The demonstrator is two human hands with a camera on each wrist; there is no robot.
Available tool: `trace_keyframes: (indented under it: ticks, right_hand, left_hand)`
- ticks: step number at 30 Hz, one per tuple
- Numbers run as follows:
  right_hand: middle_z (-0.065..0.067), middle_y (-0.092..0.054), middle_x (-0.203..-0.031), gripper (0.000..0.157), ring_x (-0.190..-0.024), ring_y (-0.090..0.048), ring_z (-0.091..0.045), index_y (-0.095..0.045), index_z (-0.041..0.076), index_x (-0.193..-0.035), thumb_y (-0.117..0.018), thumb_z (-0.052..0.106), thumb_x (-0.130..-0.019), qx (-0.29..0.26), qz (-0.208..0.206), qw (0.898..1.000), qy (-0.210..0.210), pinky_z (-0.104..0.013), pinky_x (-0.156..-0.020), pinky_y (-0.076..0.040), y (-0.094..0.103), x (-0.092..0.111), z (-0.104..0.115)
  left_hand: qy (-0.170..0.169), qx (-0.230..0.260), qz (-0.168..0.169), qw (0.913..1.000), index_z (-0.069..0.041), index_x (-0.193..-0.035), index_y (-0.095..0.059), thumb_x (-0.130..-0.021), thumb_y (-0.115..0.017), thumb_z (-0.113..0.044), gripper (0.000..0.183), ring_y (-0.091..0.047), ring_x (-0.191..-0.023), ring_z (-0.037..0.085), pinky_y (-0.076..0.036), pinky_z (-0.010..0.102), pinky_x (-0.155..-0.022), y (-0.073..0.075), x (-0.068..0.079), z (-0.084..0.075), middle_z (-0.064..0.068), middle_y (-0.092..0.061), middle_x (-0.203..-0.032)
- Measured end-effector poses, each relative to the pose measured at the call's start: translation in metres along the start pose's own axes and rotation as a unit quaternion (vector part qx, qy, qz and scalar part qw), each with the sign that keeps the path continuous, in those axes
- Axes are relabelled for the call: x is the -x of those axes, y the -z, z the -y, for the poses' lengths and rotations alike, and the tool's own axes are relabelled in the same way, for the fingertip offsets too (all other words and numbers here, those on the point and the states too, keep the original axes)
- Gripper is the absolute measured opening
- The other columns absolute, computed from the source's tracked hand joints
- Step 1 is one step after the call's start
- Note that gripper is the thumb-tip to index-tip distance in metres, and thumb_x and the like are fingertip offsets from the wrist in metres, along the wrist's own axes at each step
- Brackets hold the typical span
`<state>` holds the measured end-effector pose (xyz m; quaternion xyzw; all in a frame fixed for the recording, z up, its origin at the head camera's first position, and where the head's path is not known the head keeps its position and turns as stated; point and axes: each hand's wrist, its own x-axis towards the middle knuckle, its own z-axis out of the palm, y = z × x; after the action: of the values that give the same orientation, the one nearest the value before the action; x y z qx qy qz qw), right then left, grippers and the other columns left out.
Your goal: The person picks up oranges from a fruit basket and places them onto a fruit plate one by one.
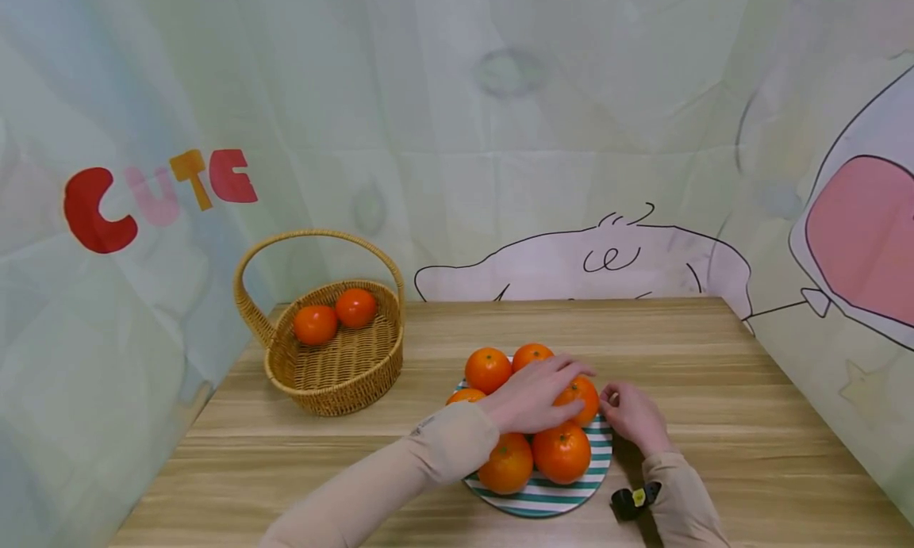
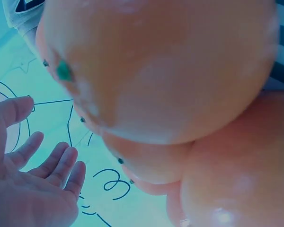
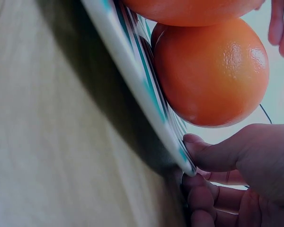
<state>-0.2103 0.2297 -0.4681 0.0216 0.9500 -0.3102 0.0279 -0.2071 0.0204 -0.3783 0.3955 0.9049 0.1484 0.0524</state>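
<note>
Several oranges [image 1: 562, 453] with small green stem ends sit on a round plate [image 1: 543, 505] with green and white stripes. My left hand [image 1: 535, 396] reaches across the fruit, its fingers spread over the orange [image 1: 587, 399] on the plate's right side. In the left wrist view, that hand [image 2: 35, 194] has its fingers apart and its palm bare, beside large blurred oranges [image 2: 161, 71]. At the plate's right rim is my right hand [image 1: 638, 418]. The right wrist view shows its thumb [image 3: 213, 155] above the rim and curled fingers below, pinching the plate [image 3: 146, 97].
A wicker basket [image 1: 343, 391] with a tall handle stands at the back left of the wooden table [image 1: 700, 350]. Two orange-red round fruits [image 1: 315, 324] lie inside it. A printed cloth [image 1: 443, 120] hangs behind the table and along its sides.
</note>
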Motion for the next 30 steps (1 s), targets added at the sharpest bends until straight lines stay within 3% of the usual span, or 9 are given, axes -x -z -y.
trace_keyframes:
  ticks: [7,17,23,30]
  right_hand:
    - [-0.007,-0.059,-0.077,0.013,-0.069,-0.051,-0.022,-0.066,0.003,-0.091,-0.065,0.016,-0.092,-0.006,0.000,1.000,-0.003,-0.029,-0.060,-0.037,0.000,0.001,0.001]
    - [-0.008,-0.060,-0.079,0.012,-0.070,-0.052,-0.022,-0.066,0.004,-0.093,-0.064,0.016,-0.093,0.001,0.001,1.000,-0.010,-0.029,-0.061,-0.038,0.001,0.000,0.001]
    - [-0.007,-0.060,-0.077,0.011,-0.069,-0.052,-0.021,-0.066,0.004,-0.090,-0.064,0.015,-0.091,0.005,-0.011,1.000,0.004,-0.029,-0.060,-0.038,0.000,0.002,0.001]
    - [-0.006,-0.059,-0.074,0.011,-0.066,-0.050,-0.020,-0.066,0.004,-0.088,-0.064,0.014,-0.090,0.003,-0.019,1.000,0.016,-0.029,-0.059,-0.037,-0.001,0.002,0.001]
  left_hand:
    - [0.000,0.004,-0.019,0.9998,-0.023,-0.147,-0.048,-0.102,-0.057,-0.035,0.047,-0.052,-0.134,0.020,-0.042,0.041,-0.116,0.001,0.012,0.007,0.000,-0.048,-0.152]
    - [0.025,0.062,-0.100,0.9927,-0.023,-0.147,-0.047,-0.100,-0.060,-0.029,0.049,-0.053,-0.135,0.024,-0.043,0.045,-0.114,0.026,0.035,0.013,0.001,-0.048,-0.153]
    - [0.024,0.086,-0.131,0.9873,-0.017,-0.145,-0.050,-0.099,-0.063,-0.026,0.049,-0.055,-0.131,0.026,-0.043,0.048,-0.113,0.028,0.043,0.028,0.005,-0.051,-0.148]
    - [0.043,0.107,-0.186,0.9758,-0.013,-0.145,-0.048,-0.097,-0.065,-0.021,0.052,-0.051,-0.136,0.034,-0.044,0.055,-0.110,0.053,0.061,0.051,0.011,-0.049,-0.148]
